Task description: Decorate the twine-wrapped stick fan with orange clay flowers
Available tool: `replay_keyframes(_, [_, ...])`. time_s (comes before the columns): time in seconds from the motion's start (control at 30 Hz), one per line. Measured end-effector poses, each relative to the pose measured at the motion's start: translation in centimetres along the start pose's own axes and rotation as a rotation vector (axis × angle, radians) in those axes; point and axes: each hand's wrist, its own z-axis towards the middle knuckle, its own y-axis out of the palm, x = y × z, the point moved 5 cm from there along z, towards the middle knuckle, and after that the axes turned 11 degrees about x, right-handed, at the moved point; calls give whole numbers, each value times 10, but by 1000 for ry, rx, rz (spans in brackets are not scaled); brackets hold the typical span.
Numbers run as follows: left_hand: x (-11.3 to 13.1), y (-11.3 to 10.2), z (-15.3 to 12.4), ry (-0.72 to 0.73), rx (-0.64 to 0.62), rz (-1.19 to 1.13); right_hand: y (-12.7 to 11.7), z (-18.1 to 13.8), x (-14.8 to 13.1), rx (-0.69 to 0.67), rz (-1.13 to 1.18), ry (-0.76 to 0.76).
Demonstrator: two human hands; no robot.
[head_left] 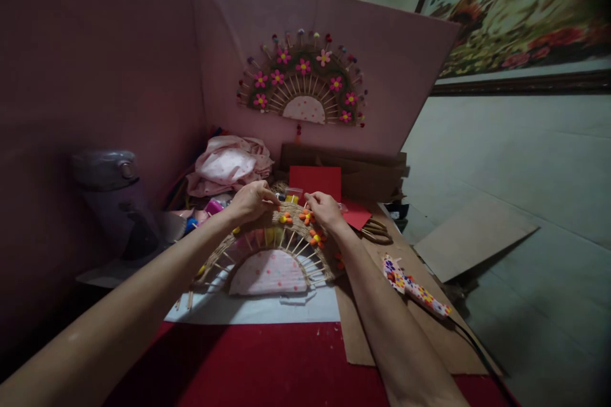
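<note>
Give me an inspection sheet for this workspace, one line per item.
Surface: red tabletop, with white sheet and cardboard on it.
Job's things: fan, orange flowers along its woven band.
Clutter: pink cloth and red card behind the fan; bottle at left.
Grips: left hand and right hand at the fan's top edge; exact hold unclear.
Cables: black cord from flowered tool.
Surroundings: pink board bearing second fan; framed picture at right.

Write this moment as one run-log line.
left hand: at upper edge of twine fan; right hand: same edge; orange flowers: on fan; corded tool: on cardboard
</note>
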Motion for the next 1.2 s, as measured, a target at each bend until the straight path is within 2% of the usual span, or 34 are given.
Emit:
replay_keyframes(0.17, [-3,7,4,32,-95,30,2,-1,1,16,-13,10])
replay_keyframes(0.37, [-5,9,5,46,-152,105,3,-2,1,26,-26,11])
replay_keyframes(1.2, [-4,12,-1,122,-169,150,9,-2,5,36,-48,-27])
